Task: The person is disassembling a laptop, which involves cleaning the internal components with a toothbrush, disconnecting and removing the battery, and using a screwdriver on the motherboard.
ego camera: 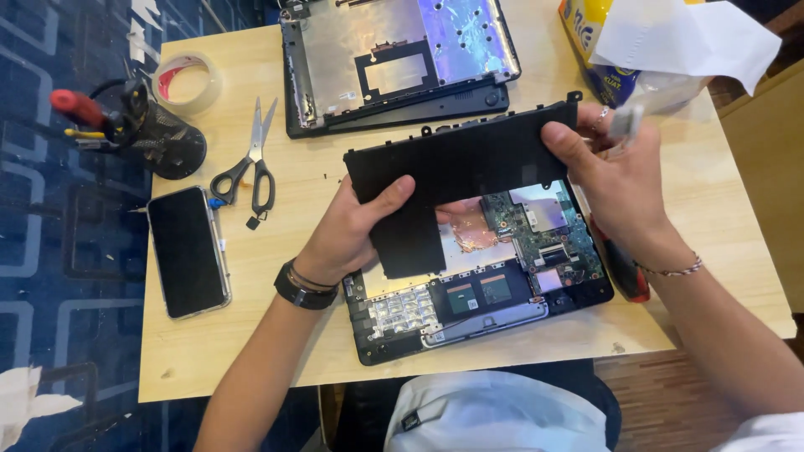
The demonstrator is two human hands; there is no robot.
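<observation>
Both my hands hold a flat black plastic laptop cover panel [469, 163] tilted up over an opened laptop base [481, 293]. My left hand [352, 230] grips the panel's lower left part, thumb on top. At the panel's upper right edge, my right hand [615, 180] pinches it. The base lies on the wooden table [251, 335] with its green circuit board [544, 234] and metal shielding exposed. Part of the board is hidden behind the panel.
Another laptop shell with a silver inner plate [394, 59] lies at the back. Scissors [251, 163], a tape roll [188, 79], a black mesh pen cup with tools [159, 138] and a smartphone [188, 251] sit at left. A yellow-blue package under white paper [670, 38] is at back right. A red-handled tool [624, 272] lies by my right wrist.
</observation>
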